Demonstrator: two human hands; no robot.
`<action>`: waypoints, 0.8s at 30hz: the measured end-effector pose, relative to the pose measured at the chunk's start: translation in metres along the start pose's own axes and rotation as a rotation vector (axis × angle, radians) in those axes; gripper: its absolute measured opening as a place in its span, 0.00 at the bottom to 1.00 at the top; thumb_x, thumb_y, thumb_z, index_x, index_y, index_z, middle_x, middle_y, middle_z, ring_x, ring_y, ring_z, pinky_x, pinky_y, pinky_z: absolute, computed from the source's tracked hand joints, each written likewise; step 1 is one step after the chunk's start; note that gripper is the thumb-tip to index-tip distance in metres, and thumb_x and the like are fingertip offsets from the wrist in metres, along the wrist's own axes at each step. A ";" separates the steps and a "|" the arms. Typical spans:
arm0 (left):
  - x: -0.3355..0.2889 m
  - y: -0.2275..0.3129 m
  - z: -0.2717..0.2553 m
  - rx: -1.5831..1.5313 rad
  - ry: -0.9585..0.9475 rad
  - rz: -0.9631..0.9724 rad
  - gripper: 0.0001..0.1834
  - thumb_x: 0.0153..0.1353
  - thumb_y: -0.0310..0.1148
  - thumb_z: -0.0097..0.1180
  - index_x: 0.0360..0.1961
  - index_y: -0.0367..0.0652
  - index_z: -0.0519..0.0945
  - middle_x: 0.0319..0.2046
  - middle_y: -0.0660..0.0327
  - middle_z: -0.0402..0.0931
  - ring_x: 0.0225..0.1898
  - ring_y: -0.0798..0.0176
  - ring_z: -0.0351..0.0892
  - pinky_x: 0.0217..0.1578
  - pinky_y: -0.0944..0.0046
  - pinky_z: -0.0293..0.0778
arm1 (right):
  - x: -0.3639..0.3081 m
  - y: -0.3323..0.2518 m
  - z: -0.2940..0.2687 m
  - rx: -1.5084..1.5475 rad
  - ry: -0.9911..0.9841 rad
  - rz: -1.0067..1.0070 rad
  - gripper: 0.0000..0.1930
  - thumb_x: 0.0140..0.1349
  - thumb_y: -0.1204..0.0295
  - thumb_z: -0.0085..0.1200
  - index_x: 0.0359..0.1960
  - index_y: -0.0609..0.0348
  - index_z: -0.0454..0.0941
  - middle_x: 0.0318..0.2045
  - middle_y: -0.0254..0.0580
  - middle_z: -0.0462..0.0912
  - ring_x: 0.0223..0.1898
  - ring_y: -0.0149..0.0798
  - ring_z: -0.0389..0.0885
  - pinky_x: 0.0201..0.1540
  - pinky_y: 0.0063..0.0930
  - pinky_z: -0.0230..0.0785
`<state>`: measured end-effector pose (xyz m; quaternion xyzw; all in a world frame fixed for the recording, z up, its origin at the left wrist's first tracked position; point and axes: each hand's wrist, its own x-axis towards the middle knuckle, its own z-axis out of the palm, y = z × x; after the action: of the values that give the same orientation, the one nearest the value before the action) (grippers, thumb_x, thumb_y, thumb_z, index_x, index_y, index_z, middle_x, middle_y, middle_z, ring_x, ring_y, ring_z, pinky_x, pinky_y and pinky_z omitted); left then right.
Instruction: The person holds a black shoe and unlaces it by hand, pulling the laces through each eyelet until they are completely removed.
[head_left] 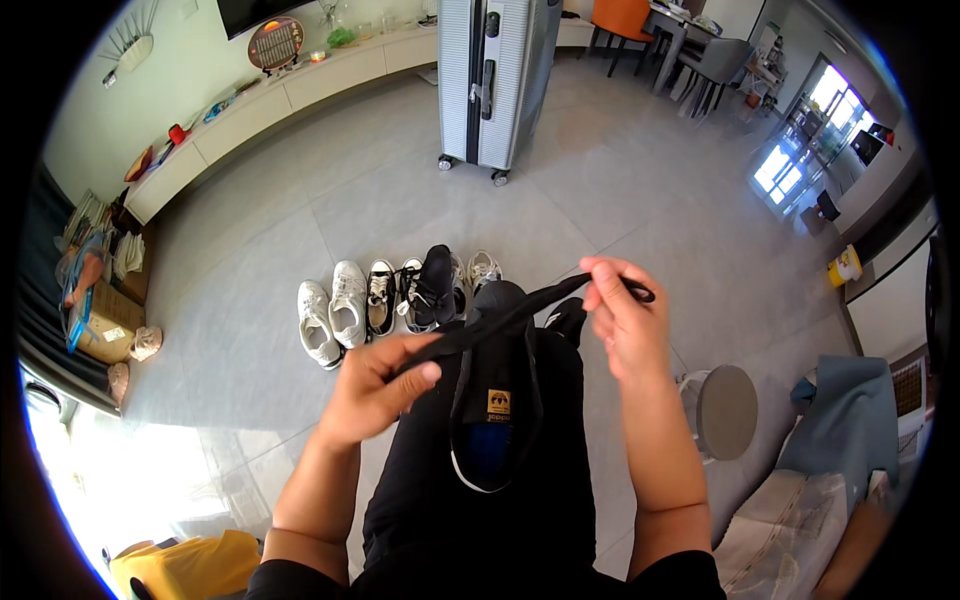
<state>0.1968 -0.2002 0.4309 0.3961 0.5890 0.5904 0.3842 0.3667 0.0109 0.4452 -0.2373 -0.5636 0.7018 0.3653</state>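
Note:
A black shoelace, bunched into a thick band, stretches between my two hands above my lap. Its left part is gripped by my left hand, thumb pressed along it. My right hand pinches the other end, and a small loop sticks out past the fingers. Below the lace, a black shoe rests on my thighs, its opening toward me, with a blue patch and a gold label on the insole. The lace hides part of the shoe's front.
White sneakers, black-and-white sneakers and a black insole-like piece lie in a row on the floor ahead. A silver suitcase stands beyond. To the right is a round stool; yellow cloth lies at lower left.

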 end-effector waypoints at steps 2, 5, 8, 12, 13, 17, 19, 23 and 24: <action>-0.014 -0.003 0.015 0.247 -0.142 0.276 0.21 0.60 0.37 0.58 0.51 0.36 0.75 0.26 0.57 0.79 0.20 0.66 0.75 0.22 0.71 0.70 | 0.001 -0.005 -0.011 -0.063 -0.112 0.032 0.12 0.66 0.65 0.49 0.39 0.61 0.80 0.21 0.33 0.77 0.13 0.17 0.61 0.14 0.14 0.47; -0.031 0.004 0.029 0.484 -0.648 0.359 0.26 0.56 0.43 0.61 0.52 0.38 0.75 0.29 0.54 0.80 0.27 0.53 0.80 0.27 0.62 0.75 | -0.010 -0.012 -0.005 -0.305 -0.551 0.065 0.15 0.68 0.61 0.46 0.43 0.58 0.80 0.26 0.34 0.80 0.19 0.22 0.72 0.19 0.16 0.58; -0.026 0.005 0.026 0.544 -0.456 0.394 0.18 0.49 0.39 0.68 0.39 0.39 0.82 0.29 0.55 0.80 0.29 0.53 0.80 0.29 0.62 0.75 | -0.026 -0.017 0.012 -0.525 -0.838 0.100 0.17 0.68 0.58 0.44 0.48 0.55 0.77 0.33 0.38 0.81 0.32 0.34 0.79 0.37 0.25 0.69; -0.008 0.011 0.033 0.339 0.046 0.261 0.13 0.47 0.33 0.70 0.31 0.37 0.82 0.30 0.55 0.79 0.32 0.59 0.79 0.31 0.65 0.74 | -0.029 -0.003 0.023 -0.703 -0.668 -0.202 0.15 0.65 0.61 0.49 0.45 0.58 0.78 0.30 0.38 0.82 0.34 0.33 0.78 0.40 0.27 0.68; -0.002 0.011 0.039 0.331 0.170 0.345 0.13 0.47 0.32 0.69 0.32 0.37 0.82 0.33 0.55 0.79 0.34 0.59 0.80 0.33 0.65 0.74 | -0.028 -0.004 0.028 -0.598 -0.616 -0.073 0.15 0.64 0.62 0.51 0.44 0.59 0.78 0.28 0.37 0.81 0.32 0.31 0.78 0.39 0.26 0.68; 0.014 0.009 0.056 0.443 0.284 0.548 0.13 0.48 0.31 0.68 0.34 0.37 0.82 0.39 0.53 0.79 0.39 0.57 0.79 0.38 0.63 0.74 | -0.029 0.015 0.036 -0.425 -0.536 0.189 0.11 0.60 0.69 0.56 0.41 0.64 0.78 0.25 0.35 0.80 0.27 0.25 0.74 0.31 0.21 0.66; 0.016 -0.006 0.056 0.346 0.192 0.468 0.13 0.48 0.30 0.68 0.34 0.37 0.83 0.40 0.52 0.79 0.40 0.56 0.79 0.40 0.62 0.74 | -0.031 0.031 0.036 -0.326 -0.578 0.177 0.11 0.55 0.74 0.59 0.39 0.65 0.78 0.24 0.31 0.78 0.25 0.21 0.70 0.27 0.19 0.63; 0.019 -0.025 0.054 0.112 0.227 0.302 0.06 0.53 0.27 0.63 0.31 0.36 0.82 0.40 0.52 0.78 0.39 0.59 0.79 0.39 0.64 0.74 | -0.029 0.023 0.033 -0.479 -0.622 0.272 0.11 0.55 0.72 0.61 0.38 0.64 0.80 0.25 0.33 0.78 0.25 0.20 0.71 0.28 0.18 0.63; 0.016 -0.024 0.053 -0.008 0.192 0.274 0.05 0.60 0.20 0.52 0.36 0.31 0.78 0.42 0.56 0.76 0.37 0.66 0.76 0.40 0.67 0.72 | -0.029 0.020 0.031 -0.534 -0.638 0.314 0.11 0.55 0.72 0.61 0.38 0.64 0.80 0.25 0.34 0.79 0.26 0.20 0.71 0.28 0.18 0.64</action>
<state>0.2391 -0.1641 0.4065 0.4128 0.5610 0.6749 0.2437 0.3570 -0.0327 0.4310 -0.1778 -0.7667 0.6168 -0.0122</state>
